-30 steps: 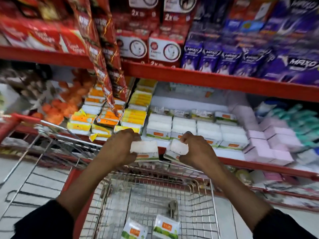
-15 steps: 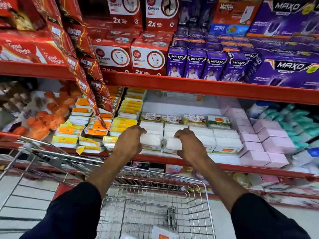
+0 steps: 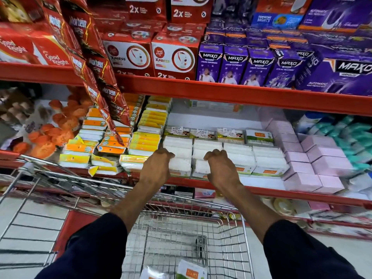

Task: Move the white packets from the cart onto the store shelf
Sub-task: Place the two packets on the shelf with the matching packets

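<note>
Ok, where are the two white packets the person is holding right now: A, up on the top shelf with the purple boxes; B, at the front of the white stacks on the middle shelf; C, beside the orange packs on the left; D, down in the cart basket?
B: the left hand and right hand each press a white packet against the front of the white stacks on the middle shelf.

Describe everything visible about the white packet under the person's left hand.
The white rectangular plastic-wrapped packet looks soft and finely ribbed, with an orange-and-green label strip along its front edge. It lies flat at the front of the red metal shelf, in the leftmost white stack, beside yellow packets. The left hand grips its left end; a matching packet sits to its right.
</note>
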A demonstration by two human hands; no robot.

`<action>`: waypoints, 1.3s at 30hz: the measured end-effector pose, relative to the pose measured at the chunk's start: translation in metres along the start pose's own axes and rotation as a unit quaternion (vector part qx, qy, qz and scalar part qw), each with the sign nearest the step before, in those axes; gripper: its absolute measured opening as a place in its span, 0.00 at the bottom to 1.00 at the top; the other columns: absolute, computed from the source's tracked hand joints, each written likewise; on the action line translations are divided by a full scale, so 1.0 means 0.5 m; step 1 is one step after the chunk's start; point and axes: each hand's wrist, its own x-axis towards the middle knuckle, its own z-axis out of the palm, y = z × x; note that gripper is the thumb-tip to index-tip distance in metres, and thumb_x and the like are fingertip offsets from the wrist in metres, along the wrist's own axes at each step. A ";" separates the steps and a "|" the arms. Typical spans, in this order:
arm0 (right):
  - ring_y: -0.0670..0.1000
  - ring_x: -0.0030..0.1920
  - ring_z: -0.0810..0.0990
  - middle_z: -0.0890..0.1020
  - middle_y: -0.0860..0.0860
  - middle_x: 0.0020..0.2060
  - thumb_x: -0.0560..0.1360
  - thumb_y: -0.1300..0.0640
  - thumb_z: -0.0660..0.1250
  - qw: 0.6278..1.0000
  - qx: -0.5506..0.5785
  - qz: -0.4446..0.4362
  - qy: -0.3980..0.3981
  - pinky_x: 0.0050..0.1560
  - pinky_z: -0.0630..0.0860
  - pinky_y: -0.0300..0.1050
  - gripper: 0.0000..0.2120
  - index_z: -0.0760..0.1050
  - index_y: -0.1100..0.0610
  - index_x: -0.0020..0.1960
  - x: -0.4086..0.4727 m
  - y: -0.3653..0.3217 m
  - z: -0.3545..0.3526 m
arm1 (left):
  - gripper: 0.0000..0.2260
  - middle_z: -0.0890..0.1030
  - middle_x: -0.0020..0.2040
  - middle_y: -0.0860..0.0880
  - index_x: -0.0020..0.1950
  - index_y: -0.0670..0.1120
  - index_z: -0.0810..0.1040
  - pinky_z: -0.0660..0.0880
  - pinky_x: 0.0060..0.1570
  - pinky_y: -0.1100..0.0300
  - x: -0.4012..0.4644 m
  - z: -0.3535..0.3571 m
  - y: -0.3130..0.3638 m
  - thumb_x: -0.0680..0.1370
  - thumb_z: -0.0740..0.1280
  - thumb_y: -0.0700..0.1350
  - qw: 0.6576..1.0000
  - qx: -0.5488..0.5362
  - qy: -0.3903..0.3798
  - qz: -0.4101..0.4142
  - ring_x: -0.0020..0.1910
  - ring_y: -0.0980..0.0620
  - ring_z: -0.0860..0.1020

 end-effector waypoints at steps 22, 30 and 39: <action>0.56 0.62 0.74 0.79 0.53 0.59 0.68 0.73 0.70 0.999 0.028 -0.037 0.009 0.57 0.78 0.49 0.27 0.77 0.55 0.64 -0.005 0.007 0.035 | 0.27 0.75 0.65 0.42 0.67 0.42 0.75 0.76 0.62 0.49 -0.007 0.062 -0.021 0.70 0.67 0.26 0.997 0.054 0.045 0.039 0.66 0.42 0.69; 0.55 0.62 0.72 0.78 0.53 0.61 0.66 0.72 0.71 0.999 0.016 -0.044 0.017 0.59 0.76 0.49 0.28 0.76 0.56 0.64 -0.023 0.011 0.049 | 0.25 0.76 0.66 0.41 0.67 0.42 0.74 0.72 0.68 0.48 -0.004 0.079 -0.029 0.70 0.69 0.31 0.995 0.084 0.031 0.044 0.69 0.42 0.69; 0.57 0.78 0.55 0.61 0.56 0.77 0.78 0.58 0.62 0.991 0.030 -0.102 0.087 0.77 0.56 0.56 0.28 0.60 0.57 0.76 -0.118 -0.003 0.052 | 0.27 0.60 0.79 0.42 0.76 0.47 0.63 0.59 0.72 0.32 -0.109 0.041 -0.003 0.77 0.65 0.47 0.992 0.095 0.070 0.039 0.77 0.37 0.57</action>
